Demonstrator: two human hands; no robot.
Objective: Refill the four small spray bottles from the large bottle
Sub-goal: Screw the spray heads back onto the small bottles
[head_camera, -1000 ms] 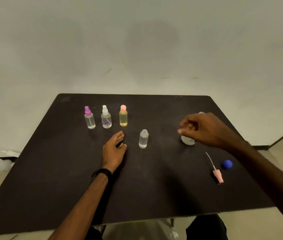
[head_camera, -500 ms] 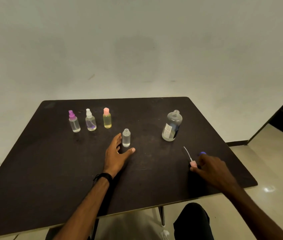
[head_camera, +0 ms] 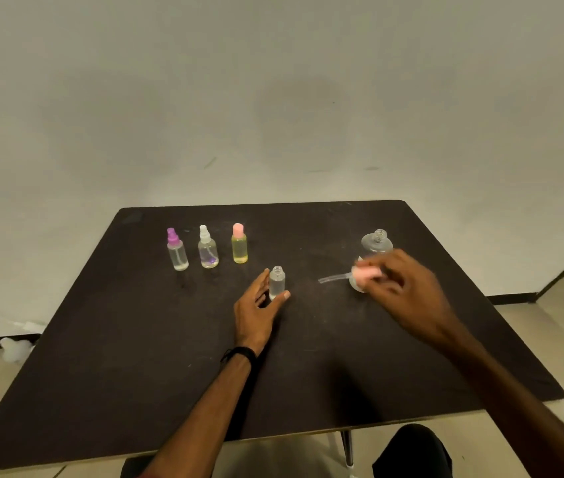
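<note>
Three capped spray bottles stand in a row at the back left of the dark table [head_camera: 135, 374]: a purple-capped one [head_camera: 177, 250], a white-capped one [head_camera: 208, 248] and a pink-capped yellow one [head_camera: 239, 243]. A fourth small bottle [head_camera: 277, 281], uncapped and clear, stands mid-table. My left hand [head_camera: 256, 308] rests on the table around its base, fingers straight on its left and thumb in front. My right hand [head_camera: 408, 288] pinches a pink spray cap [head_camera: 365, 272] above the table; its dip tube [head_camera: 332, 278] points left. Behind it stands the large clear bottle [head_camera: 377, 241], uncapped.
A pale wall rises behind the table. White crumpled stuff [head_camera: 15, 348] lies on the floor at the left. My dark-clothed knee [head_camera: 411, 450] shows below the table's near edge. The blue cap seen earlier is hidden or out of sight.
My right hand went down to the pink spray cap near the right front, picked it up and has carried it up and left in front of the large bottle. My left hand stays by the small bottle.
</note>
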